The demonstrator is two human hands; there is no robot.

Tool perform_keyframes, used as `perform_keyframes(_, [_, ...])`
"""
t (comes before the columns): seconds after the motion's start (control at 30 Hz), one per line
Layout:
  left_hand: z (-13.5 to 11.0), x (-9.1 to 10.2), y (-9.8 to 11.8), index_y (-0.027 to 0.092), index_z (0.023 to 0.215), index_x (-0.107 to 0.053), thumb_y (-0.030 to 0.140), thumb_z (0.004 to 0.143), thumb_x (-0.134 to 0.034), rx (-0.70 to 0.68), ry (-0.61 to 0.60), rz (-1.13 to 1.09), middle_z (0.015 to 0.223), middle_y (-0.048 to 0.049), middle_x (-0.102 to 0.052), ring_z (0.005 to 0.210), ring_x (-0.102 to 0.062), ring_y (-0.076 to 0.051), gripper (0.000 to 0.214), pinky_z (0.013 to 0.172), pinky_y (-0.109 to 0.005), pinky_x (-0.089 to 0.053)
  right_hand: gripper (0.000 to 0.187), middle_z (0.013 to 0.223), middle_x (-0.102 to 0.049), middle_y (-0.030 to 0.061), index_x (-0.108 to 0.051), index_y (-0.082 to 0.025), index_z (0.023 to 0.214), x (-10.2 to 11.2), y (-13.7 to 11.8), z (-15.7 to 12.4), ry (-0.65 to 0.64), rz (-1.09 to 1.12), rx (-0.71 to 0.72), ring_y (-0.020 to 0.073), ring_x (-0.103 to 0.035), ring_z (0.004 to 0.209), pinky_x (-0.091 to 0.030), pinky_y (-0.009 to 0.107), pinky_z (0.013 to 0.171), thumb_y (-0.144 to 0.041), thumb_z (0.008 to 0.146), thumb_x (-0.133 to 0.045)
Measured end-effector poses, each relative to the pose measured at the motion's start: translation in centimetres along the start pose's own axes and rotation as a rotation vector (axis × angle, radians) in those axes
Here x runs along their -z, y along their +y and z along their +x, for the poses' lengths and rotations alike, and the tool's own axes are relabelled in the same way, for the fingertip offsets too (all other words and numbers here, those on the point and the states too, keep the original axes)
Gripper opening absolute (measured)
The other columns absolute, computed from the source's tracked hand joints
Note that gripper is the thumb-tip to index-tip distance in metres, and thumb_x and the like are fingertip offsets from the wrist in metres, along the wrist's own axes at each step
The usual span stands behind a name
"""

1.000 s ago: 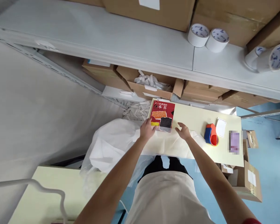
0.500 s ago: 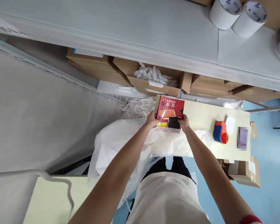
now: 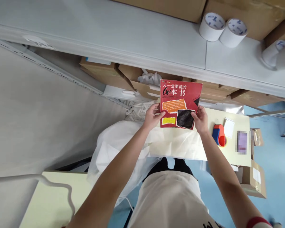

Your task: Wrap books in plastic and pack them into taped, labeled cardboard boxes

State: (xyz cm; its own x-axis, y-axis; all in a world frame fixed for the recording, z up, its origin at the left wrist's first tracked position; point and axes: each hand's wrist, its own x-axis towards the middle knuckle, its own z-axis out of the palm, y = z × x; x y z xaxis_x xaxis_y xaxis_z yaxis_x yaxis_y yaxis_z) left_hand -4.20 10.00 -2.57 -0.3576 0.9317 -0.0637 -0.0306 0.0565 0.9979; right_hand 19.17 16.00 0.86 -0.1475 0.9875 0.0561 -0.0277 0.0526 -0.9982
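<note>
A red book (image 3: 180, 103) with white lettering and orange, yellow and black patches on its cover is held up above the table (image 3: 237, 158), cover toward me. My left hand (image 3: 154, 116) grips its left edge, thumb on the front and fingers behind. On the right edge my right hand (image 3: 200, 119) holds it the same way. Below the book, white translucent sheeting (image 3: 118, 139) lies over the table's left part and hangs off its side.
An orange-and-blue tape dispenser (image 3: 219, 134), a white card (image 3: 229, 127) and a blurred purple item (image 3: 242, 142) lie on the table's right. Ahead, a grey shelf (image 3: 133, 28) carries tape rolls (image 3: 212, 27). Cardboard boxes (image 3: 99, 71) stand beneath it; another box (image 3: 254, 180) is on the floor.
Both hands have lifted the book off the sheeting toward me. It looks larger and its cover faces me more squarely. The view has shifted slightly.
</note>
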Motion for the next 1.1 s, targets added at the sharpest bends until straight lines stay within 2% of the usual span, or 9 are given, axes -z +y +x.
perform_keyframes(0.07, [-2.2,-1.6,0.6,0.019,0.112,-0.061,0.043,0.069,-0.075,0.064,-0.061,-0.001,0.096,-0.0032,-0.068,0.072,-0.064,-0.012,0.052,0.063,-0.024,-0.054,0.044,0.119,-0.068,0.0072,-0.056,-0.025,0.118,2.5,-0.9,-2.1,-0.007,-0.056,-0.05,0.0234,-0.066,0.103,-0.05,0.04,0.093,-0.043,0.08,-0.068])
perform_keyframes(0.13, [-5.4,-3.6,0.0,0.019,0.112,-0.064,0.045,0.069,-0.074,0.147,-0.114,0.024,0.095,-0.0033,-0.069,0.069,-0.064,-0.013,0.051,0.06,-0.024,-0.054,0.045,0.118,-0.069,0.0086,-0.057,-0.023,0.122,5.1,-0.3,-5.2,0.0,-0.113,-0.135,0.0243,-0.067,0.1,-0.052,0.04,0.09,-0.045,0.083,-0.064])
perform_keyframes(0.3, [-14.3,-8.1,-4.9,0.018,0.102,-0.065,0.04,0.065,-0.076,0.353,-0.143,0.119,0.088,-0.004,-0.071,0.069,-0.066,-0.015,0.044,0.06,-0.027,-0.056,0.05,0.118,-0.07,0.0105,-0.055,-0.021,0.128,10.8,4.8,-14.4,0.019,-0.2,-0.338,0.0261,-0.068,0.098,-0.056,0.04,0.085,-0.045,0.085,-0.057])
perform_keyframes(0.43, [-18.7,-10.1,-8.4,0.017,0.099,-0.063,0.037,0.065,-0.076,0.457,-0.126,0.167,0.086,-0.0039,-0.071,0.069,-0.067,-0.016,0.041,0.064,-0.03,-0.057,0.05,0.118,-0.071,0.011,-0.057,-0.019,0.128,13.7,7.9,-18.6,0.013,-0.238,-0.439,0.0272,-0.068,0.102,-0.054,0.043,0.09,-0.043,0.084,-0.055])
perform_keyframes(0.53, [-19.5,-11.3,-9.9,0.017,0.101,-0.062,0.033,0.067,-0.073,0.463,-0.135,0.238,0.088,-0.005,-0.072,0.073,-0.069,-0.017,0.039,0.068,-0.032,-0.058,0.05,0.12,-0.07,0.0097,-0.056,-0.02,0.13,15.1,9.1,-19.4,0.027,-0.256,-0.448,0.0264,-0.067,0.103,-0.053,0.043,0.093,-0.04,0.084,-0.054])
perform_keyframes(0.73, [-18.3,-14.1,-11.6,0.018,0.107,-0.064,0.023,0.073,-0.068,0.424,-0.149,0.395,0.094,-0.0061,-0.071,0.078,-0.068,-0.019,0.035,0.075,-0.035,-0.058,0.048,0.109,-0.072,0.0093,-0.055,-0.018,0.13,16.8,11.1,-18.8,0.062,-0.366,-0.444,0.0222,-0.066,0.085,-0.054,0.038,0.082,-0.035,0.085,-0.048])
perform_keyframes(0.83, [-18.0,-14.9,-11.9,0.019,0.106,-0.066,0.019,0.072,-0.068,0.411,-0.137,0.458,0.096,-0.0058,-0.067,0.081,-0.066,-0.02,0.034,0.083,-0.039,-0.056,0.047,0.103,-0.07,0.0097,-0.058,-0.019,0.127,17.0,12.1,-18.5,0.107,-0.464,-0.417,0.0228,-0.063,0.083,-0.053,0.04,0.082,-0.033,0.083,-0.048])
perform_keyframes(1.0, [-18.2,-15.2,-11.3,0.019,0.12,-0.061,0.018,0.074,-0.066,0.261,-0.098,0.679,0.11,-0.0104,-0.058,0.107,-0.059,-0.029,0.046,0.096,-0.047,-0.05,0.044,0.111,-0.059,0.013,-0.062,-0.02,0.123,17.0,12.2,-19.0,0.206,-0.641,-0.292,0.0286,-0.056,0.106,-0.046,0.05,0.097,-0.034,0.083,-0.05])
perform_keyframes(1.1, [-18.6,-15.4,-10.7,0.021,0.131,-0.054,0.016,0.076,-0.062,0.143,-0.146,0.791,0.115,-0.0107,-0.054,0.113,-0.056,-0.029,0.055,0.098,-0.047,-0.049,0.046,0.122,-0.052,0.0154,-0.059,-0.02,0.126,17.3,11.6,-20.4,0.246,-0.709,-0.275,0.0328,-0.048,0.12,-0.039,0.056,0.104,-0.037,0.083,-0.054])
